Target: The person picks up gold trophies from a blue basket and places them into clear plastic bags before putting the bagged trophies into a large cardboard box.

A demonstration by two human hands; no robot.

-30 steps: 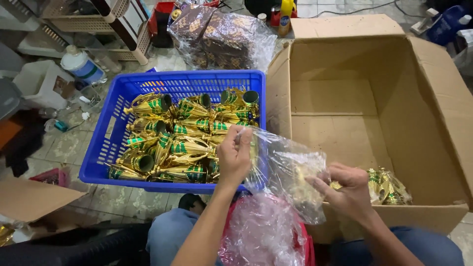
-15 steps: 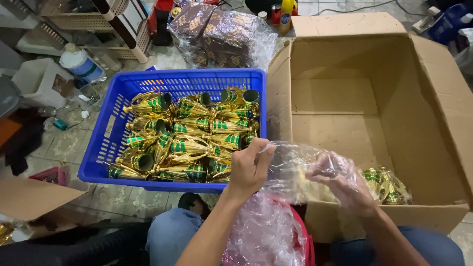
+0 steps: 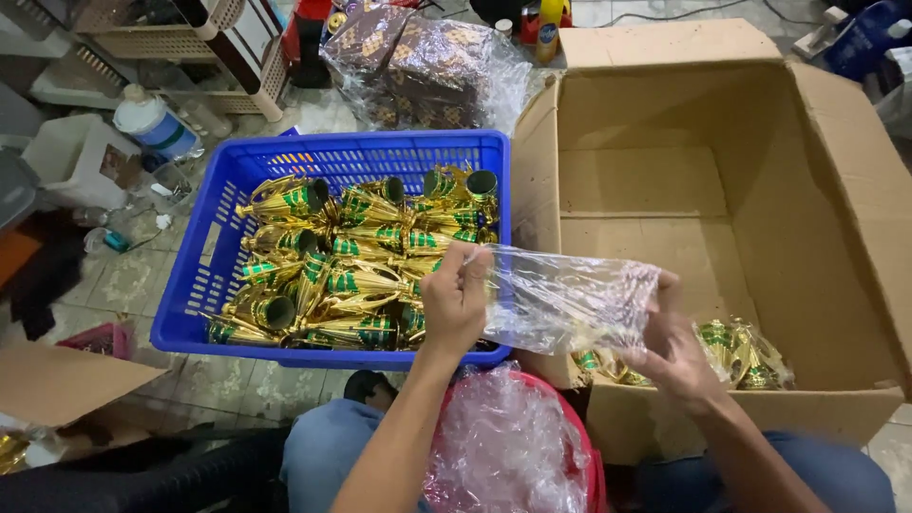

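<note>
Both my hands hold one clear plastic bag (image 3: 570, 302), stretched flat between them above the edge of the cardboard box. My left hand (image 3: 456, 299) pinches its left end, over the blue crate's near right corner. My right hand (image 3: 670, 337) grips its right end, fingers partly behind the plastic. The blue plastic crate (image 3: 228, 199) holds several gold trophy cups with green bands (image 3: 351, 261), lying on their sides. In the near part of the big open cardboard box (image 3: 817, 218) lie bagged gold cups (image 3: 741, 351).
A red bucket with crumpled clear bags (image 3: 508, 446) sits between my knees. Wrapped brown-patterned packages (image 3: 427, 62) stand behind the crate. A white container and a bottle (image 3: 152, 123) are at the left, and a cardboard flap (image 3: 66, 380) is at the lower left.
My hands have pulled apart and risen, drawing the bag from a hanging bunch into a flat, wide stretch. My left hand moved right, off the cups in the crate.
</note>
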